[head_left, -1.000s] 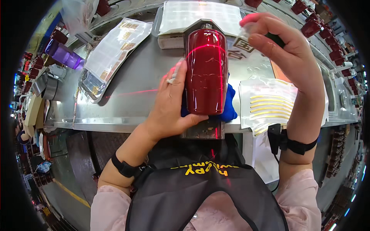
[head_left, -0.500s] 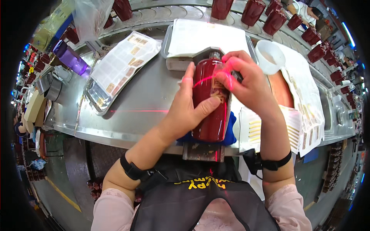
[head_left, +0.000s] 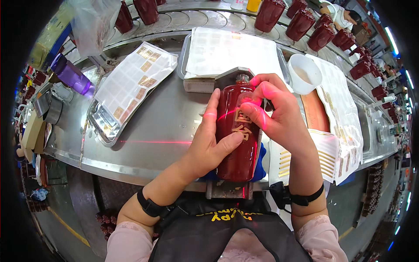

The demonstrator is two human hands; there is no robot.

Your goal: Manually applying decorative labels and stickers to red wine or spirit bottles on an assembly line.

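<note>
A dark red glossy bottle lies tilted on its stand, its clear neck away from me. Along the bottle's left side my left hand rests, fingers against the wall and thumb pressed on the gold lettering decal on its front. At the shoulder, my right hand is closed, thumb and forefinger pinching what looks like the decal's clear film. Red laser lines cross the bottle and the right fingers. Beneath the bottle shows a blue cloth.
A tray with a decal sheet lies left, near a purple bottle. Behind stands a tray of white sheets. Right are a white cup and a sheet of gold strips. More red bottles line the conveyor.
The gold lettering now lies flatter and straighter on the bottle, where it was crumpled under the clear film. My left thumb has shifted slightly; the whole view has tilted a little upward.
</note>
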